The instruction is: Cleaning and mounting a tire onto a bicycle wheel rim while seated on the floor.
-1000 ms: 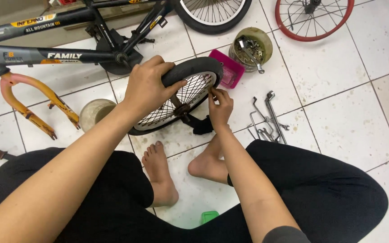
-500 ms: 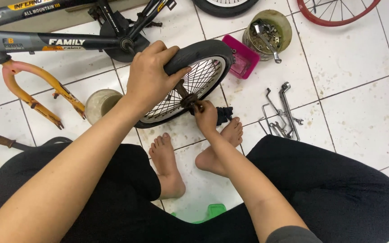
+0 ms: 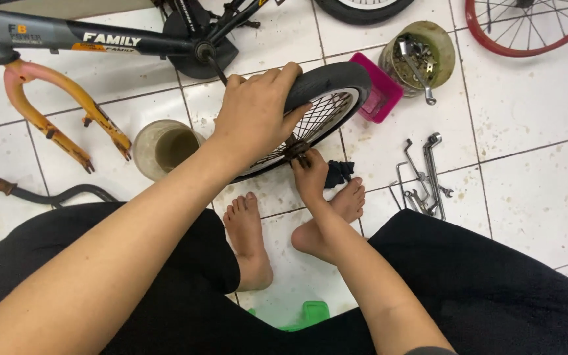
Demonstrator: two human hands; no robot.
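Spanners (image 3: 425, 174) (floor), tub (image 3: 422, 56) beyond wheel (image 3: 323, 112)

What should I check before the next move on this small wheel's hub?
1. Left hand grips the tyre of the small wheel: ok.
2. Right hand is at the hub: ok.
3. Whether a tool is in the right hand: cannot tell.
4. Wrenches lie on the tile right of the feet, apart from both hands: ok.
5. Parts container stands upright beyond the wheel: ok.
6. Black rag lies under the wheel by the right foot: ok.
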